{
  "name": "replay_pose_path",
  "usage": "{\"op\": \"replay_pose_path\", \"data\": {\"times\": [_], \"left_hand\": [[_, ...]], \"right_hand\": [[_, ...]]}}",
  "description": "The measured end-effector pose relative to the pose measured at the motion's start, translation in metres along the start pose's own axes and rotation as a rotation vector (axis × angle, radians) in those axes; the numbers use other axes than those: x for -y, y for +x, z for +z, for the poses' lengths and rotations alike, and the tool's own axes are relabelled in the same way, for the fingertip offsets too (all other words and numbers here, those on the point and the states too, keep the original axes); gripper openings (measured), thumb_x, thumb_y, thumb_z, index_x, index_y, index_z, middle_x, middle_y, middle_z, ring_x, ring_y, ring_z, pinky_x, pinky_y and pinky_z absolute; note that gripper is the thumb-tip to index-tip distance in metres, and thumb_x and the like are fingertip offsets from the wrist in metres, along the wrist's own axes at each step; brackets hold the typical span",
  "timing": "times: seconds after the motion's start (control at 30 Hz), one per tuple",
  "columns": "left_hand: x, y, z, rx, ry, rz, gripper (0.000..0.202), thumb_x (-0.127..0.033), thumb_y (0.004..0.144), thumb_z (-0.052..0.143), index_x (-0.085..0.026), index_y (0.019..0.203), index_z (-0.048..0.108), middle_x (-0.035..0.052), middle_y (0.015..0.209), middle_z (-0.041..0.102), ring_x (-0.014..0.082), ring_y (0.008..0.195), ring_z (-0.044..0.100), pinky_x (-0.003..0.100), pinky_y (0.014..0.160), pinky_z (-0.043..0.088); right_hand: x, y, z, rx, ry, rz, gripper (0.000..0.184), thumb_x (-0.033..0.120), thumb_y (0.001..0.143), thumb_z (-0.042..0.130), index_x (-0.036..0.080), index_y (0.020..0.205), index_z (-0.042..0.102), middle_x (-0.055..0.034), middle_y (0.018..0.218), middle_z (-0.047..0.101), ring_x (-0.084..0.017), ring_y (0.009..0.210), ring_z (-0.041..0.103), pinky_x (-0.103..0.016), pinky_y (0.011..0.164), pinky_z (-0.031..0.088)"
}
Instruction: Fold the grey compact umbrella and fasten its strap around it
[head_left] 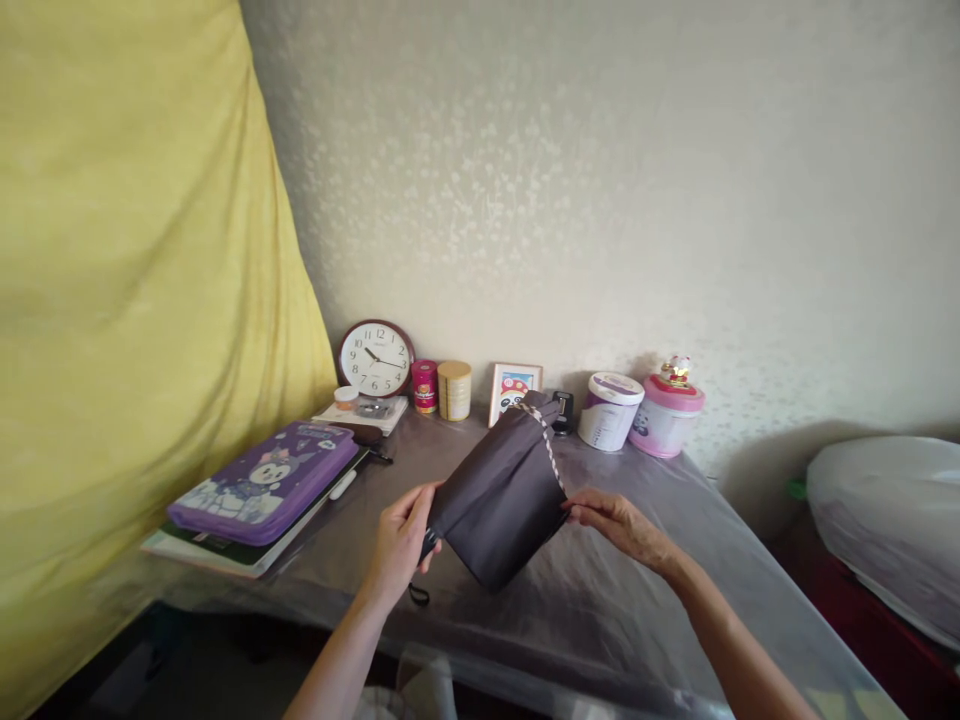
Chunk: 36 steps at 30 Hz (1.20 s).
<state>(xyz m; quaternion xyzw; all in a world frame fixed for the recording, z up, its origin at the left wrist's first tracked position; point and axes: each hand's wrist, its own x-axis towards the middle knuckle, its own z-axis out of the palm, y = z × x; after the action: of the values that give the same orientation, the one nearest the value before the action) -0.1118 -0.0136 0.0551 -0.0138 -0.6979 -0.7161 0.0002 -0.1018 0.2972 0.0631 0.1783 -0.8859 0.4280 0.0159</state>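
A dark grey cloth pouch (501,495) with a striped cord along one edge is held up above the plastic-covered table (600,600). My left hand (401,545) grips its lower left corner with fingers closed. My right hand (619,525) pinches its right edge, near the end of the cord. The pouch is tilted, with its top end pointing toward the wall.
A purple cartoon case (262,482) lies on books at the left. Along the wall stand a round clock (375,358), a red tin (424,386), a yellow tin (454,390), a small framed picture (512,388), a white tub (610,410) and a pink tub (665,415). A yellow curtain (127,330) hangs left.
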Motion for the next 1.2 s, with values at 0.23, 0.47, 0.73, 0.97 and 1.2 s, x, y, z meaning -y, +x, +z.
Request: {"op": "replay_pose_path", "data": {"times": [0.23,0.47,0.73,0.97,1.2], "left_hand": [[0.004,0.003,-0.001,0.006,0.031,0.045,0.048,-0.053,0.083,0.042,-0.015,0.108,0.06,-0.0073,0.036,0.047,0.0073,0.026,0.04,0.012,0.025,0.023],[0.008,-0.002,0.01,0.067,0.073,0.069,0.044,-0.05,0.083,0.042,-0.016,0.103,0.062,-0.0081,0.04,0.044,0.0097,0.031,0.046,0.014,0.024,0.027],[0.009,-0.019,0.031,0.208,0.134,0.055,0.039,-0.048,0.084,0.039,-0.016,0.081,0.061,-0.0076,0.04,0.044,0.0081,0.028,0.04,0.015,0.025,0.028],[0.016,-0.03,0.032,0.23,0.231,0.057,0.057,-0.058,0.087,0.019,-0.02,0.053,0.043,-0.0037,0.04,0.044,0.0096,0.031,0.041,0.019,0.031,0.031],[0.007,-0.032,0.033,0.247,0.356,0.326,0.034,-0.045,0.085,0.043,-0.02,0.062,0.047,-0.0069,0.049,0.038,0.0094,0.047,0.04,0.019,0.049,0.033]], "right_hand": [[0.011,-0.001,-0.011,-0.064,-0.168,-0.1,0.029,0.04,0.087,0.046,0.022,0.092,0.068,-0.0071,0.101,0.059,-0.017,0.088,0.059,-0.029,0.08,0.047],[0.062,0.001,-0.015,-0.367,-0.04,-0.164,0.027,0.038,0.088,0.045,0.019,0.098,0.061,-0.0056,0.087,0.063,-0.013,0.065,0.058,-0.027,0.065,0.05],[0.074,0.019,-0.009,-0.495,-0.166,-0.123,0.027,0.04,0.088,0.045,0.019,0.093,0.059,-0.0009,0.063,0.063,-0.015,0.06,0.06,-0.024,0.06,0.048],[0.077,0.029,-0.008,-0.488,-0.404,-0.117,0.026,0.033,0.091,0.04,0.019,0.089,0.062,-0.0031,0.081,0.066,-0.011,0.052,0.057,-0.024,0.06,0.046],[0.074,0.035,-0.004,-0.422,-0.731,-0.061,0.024,0.027,0.09,0.042,0.022,0.089,0.065,-0.0046,0.089,0.065,-0.017,0.078,0.063,-0.024,0.067,0.045]]}}
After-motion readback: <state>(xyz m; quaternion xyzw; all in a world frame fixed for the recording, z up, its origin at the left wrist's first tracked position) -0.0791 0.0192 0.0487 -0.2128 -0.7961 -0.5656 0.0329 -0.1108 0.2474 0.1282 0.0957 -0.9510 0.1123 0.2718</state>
